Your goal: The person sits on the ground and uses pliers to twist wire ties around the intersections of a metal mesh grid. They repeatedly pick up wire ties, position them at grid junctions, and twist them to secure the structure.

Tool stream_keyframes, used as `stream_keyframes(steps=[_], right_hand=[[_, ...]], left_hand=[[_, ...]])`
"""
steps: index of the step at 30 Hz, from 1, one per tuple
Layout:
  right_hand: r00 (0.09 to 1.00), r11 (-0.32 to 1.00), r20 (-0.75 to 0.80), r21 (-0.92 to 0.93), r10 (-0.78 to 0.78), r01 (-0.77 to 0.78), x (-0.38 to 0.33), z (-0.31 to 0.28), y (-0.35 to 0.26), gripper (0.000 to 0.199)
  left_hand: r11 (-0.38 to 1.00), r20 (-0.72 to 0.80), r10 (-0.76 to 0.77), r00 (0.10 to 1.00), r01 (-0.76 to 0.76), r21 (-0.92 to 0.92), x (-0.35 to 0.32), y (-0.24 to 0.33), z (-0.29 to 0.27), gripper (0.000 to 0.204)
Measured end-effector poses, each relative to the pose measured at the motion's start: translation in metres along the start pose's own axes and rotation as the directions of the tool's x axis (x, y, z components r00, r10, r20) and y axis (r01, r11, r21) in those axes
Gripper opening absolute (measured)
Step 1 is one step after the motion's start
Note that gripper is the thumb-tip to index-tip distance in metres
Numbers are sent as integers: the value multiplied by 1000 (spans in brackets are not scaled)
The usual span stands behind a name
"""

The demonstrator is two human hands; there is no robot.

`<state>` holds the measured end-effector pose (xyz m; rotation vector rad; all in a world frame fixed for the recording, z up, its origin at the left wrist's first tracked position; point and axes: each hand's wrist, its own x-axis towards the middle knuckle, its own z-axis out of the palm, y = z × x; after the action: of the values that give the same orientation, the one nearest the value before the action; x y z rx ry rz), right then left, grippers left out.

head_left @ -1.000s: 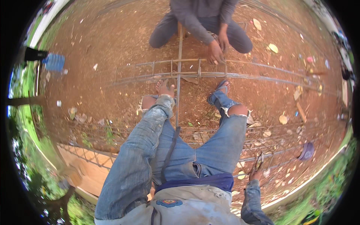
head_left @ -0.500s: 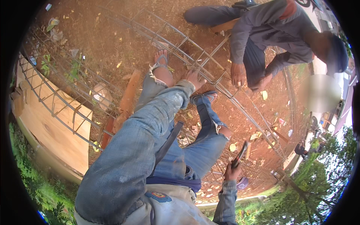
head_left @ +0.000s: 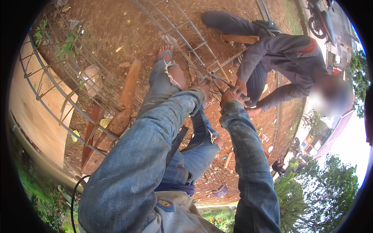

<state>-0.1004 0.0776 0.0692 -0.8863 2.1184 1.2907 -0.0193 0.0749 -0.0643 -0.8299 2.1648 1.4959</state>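
A rebar cage (head_left: 189, 22) of long steel bars and square stirrups runs down from the top of the view to my hands. My left hand (head_left: 204, 87) is closed at its near end, its fingers wrapped on the bars and partly hidden. Closed round the handles of dark pincers (head_left: 218, 80) is my right hand (head_left: 232, 95), just right of the left one. The pincers' head lies against the bar joint. A co-worker's hand (head_left: 241, 86) is close beside my right hand, at the same end of the cage.
A co-worker (head_left: 285, 58) in dark grey crouches at the right. Another steel mesh (head_left: 58, 93) and a plywood sheet (head_left: 37, 112) lie at the left. Wooden pieces (head_left: 130, 83) rest near my leg on the reddish soil. A motorbike (head_left: 321, 24) stands at the far right.
My right hand has come up from the lower right with the pincers to the bar joint beside my left hand. My left fingers have curled in. The view has shifted.
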Motion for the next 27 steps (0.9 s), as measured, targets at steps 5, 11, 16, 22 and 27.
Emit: stream_keyframes(steps=[5, 11, 16, 22, 27], right_hand=[[998, 992, 11, -112, 62, -61, 14, -1, -27, 59], [984, 984, -123, -108, 127, -140, 19, 2, -50, 61], [969, 947, -201, -257, 143, -193, 33, 15, -57, 59], [968, 936, -183, -276, 172, -219, 14, -3, -73, 59], [970, 964, -177, -179, 167, -198, 12, -5, -72, 54]], left_hand=[[998, 92, 20, 996, -14, -63, -13, 13, -18, 94], [999, 137, -42, 990, 43, -2, -12, 12, -23, 76], [988, 72, -2, 997, 13, -153, 17, 0, 2, 72], [989, 49, 54, 997, -47, -139, 20, -5, 8, 66], [978, 72, 50, 996, -34, -204, 14, -5, 0, 65]])
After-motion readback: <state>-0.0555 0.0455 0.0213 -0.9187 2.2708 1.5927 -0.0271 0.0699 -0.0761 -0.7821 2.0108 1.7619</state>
